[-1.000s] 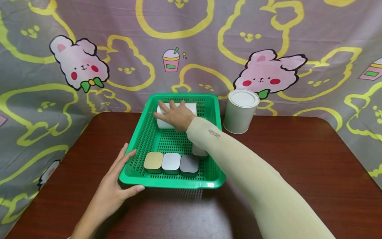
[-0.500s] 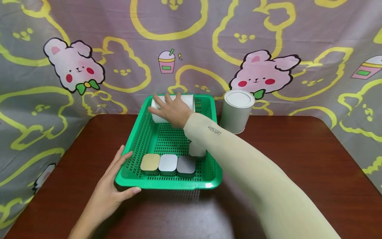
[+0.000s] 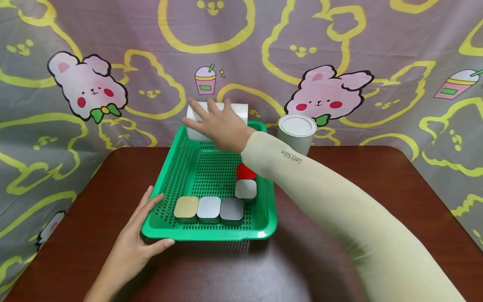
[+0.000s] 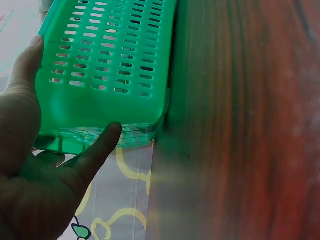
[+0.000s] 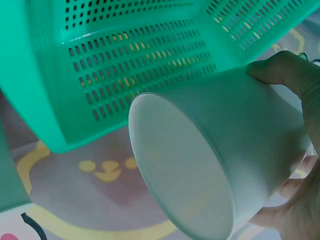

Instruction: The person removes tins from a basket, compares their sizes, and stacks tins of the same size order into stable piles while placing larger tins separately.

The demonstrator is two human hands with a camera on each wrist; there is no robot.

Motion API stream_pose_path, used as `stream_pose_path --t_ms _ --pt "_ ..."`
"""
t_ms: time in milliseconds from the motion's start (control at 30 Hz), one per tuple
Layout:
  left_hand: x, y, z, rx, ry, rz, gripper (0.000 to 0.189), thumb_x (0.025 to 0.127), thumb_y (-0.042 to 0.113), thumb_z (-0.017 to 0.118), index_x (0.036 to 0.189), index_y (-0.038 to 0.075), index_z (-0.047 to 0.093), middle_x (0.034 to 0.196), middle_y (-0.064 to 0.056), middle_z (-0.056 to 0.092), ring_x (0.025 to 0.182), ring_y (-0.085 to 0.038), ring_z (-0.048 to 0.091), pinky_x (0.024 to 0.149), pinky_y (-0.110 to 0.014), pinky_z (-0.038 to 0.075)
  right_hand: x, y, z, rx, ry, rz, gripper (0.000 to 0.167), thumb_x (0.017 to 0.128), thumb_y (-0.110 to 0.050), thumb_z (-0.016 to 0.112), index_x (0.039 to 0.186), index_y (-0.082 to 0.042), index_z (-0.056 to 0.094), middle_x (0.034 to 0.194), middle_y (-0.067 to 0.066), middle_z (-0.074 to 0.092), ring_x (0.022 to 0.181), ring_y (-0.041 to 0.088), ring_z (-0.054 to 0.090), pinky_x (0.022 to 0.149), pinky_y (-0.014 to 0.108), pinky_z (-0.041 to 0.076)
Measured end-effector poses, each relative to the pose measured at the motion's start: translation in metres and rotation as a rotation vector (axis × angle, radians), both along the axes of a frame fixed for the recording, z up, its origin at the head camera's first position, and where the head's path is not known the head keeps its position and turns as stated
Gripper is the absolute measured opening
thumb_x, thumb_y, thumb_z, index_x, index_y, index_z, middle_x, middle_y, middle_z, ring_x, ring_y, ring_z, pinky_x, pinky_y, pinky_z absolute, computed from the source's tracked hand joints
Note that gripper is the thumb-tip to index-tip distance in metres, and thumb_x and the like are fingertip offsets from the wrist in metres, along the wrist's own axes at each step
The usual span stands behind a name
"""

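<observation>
My right hand (image 3: 222, 128) grips a white cylindrical can (image 3: 238, 110) from above, fingers spread over its side. The can lies sideways above the far rim of the green plastic basket (image 3: 203, 235). One smooth round end of this can (image 5: 180, 165) shows in the right wrist view, with the thumb on its side. At the basket's near left corner, my left hand (image 3: 130, 243) touches the outside, its fairly straight fingers along the left wall and its thumb at the front rim. Several small square-topped tins sit inside, including beige (image 3: 186, 206), white (image 3: 209, 206), grey (image 3: 232, 209) and red (image 3: 245, 171).
Another white can (image 3: 298, 130) stands upright behind the basket's right side, partly hidden by my right sleeve (image 3: 320, 188). Everything rests on a dark red-brown table (image 3: 377, 201). A patterned cloth (image 3: 241, 54) hangs along the table's back edge.
My right hand has lifted the white can from inside the basket to above its far rim. The red tin has come into sight from behind my sleeve. The left hand keeps its place on the basket.
</observation>
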State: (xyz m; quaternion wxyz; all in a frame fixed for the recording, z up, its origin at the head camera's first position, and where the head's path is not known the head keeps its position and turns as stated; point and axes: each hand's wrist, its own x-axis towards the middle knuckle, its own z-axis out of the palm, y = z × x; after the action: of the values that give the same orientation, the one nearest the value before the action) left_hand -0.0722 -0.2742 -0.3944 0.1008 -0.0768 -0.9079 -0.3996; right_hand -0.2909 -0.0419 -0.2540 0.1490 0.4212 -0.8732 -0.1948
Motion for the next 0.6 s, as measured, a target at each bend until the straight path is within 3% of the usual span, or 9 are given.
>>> stream_pose_path --t_ms 33,133,267,467,600 --pt "0.0 0.0 0.0 -0.002 0.002 0.001 0.103 0.077 0.018 0.094 0.162 0.034 0.037 0.176 0.015 0.011 0.158 -0.006 0.02 0.097 -0.006 0.027 0.001 0.002 0.003 -0.021 -0.013 -0.003 0.086 0.098 -0.034 0.068 0.167 -0.033 0.017 0.177 0.014 0.011 0.151 0.044 0.035 0.11 0.067 0.042" --pt "0.0 0.0 -0.001 0.008 0.008 -0.006 0.103 0.077 0.016 0.094 0.162 0.033 0.037 0.176 0.014 0.011 0.158 -0.007 0.02 0.097 -0.003 0.024 0.003 0.011 0.01 -0.072 -0.039 -0.017 0.089 0.097 -0.034 0.071 0.167 -0.033 0.017 0.177 0.014 0.009 0.152 0.044 0.033 0.112 0.067 0.041" --pt "-0.002 0.001 -0.002 0.013 0.012 -0.015 0.103 0.077 0.016 0.093 0.162 0.032 0.038 0.176 0.013 0.011 0.157 -0.006 0.02 0.098 -0.001 0.022 0.004 0.027 0.017 -0.133 -0.048 -0.051 0.098 0.092 -0.042 0.077 0.168 -0.034 0.016 0.177 0.013 0.007 0.152 0.043 0.031 0.114 0.067 0.039" --pt "-0.001 -0.001 -0.002 0.013 0.023 -0.009 0.104 0.077 0.013 0.094 0.162 0.031 0.038 0.176 0.015 0.01 0.153 0.009 0.017 0.098 -0.002 0.022 0.004 0.056 0.022 -0.281 -0.056 -0.082 0.098 0.091 -0.036 0.078 0.168 -0.031 0.017 0.177 0.014 0.005 0.153 0.042 0.029 0.113 0.066 0.039" --pt "-0.002 0.0 -0.004 0.025 0.036 -0.021 0.104 0.075 0.011 0.094 0.162 0.028 0.039 0.177 0.013 0.011 0.153 0.006 0.018 0.099 -0.002 0.021 0.004 0.079 0.023 -0.363 -0.033 -0.119 0.097 0.091 -0.037 0.078 0.167 -0.031 0.018 0.177 0.014 0.004 0.153 0.043 0.03 0.111 0.067 0.04"
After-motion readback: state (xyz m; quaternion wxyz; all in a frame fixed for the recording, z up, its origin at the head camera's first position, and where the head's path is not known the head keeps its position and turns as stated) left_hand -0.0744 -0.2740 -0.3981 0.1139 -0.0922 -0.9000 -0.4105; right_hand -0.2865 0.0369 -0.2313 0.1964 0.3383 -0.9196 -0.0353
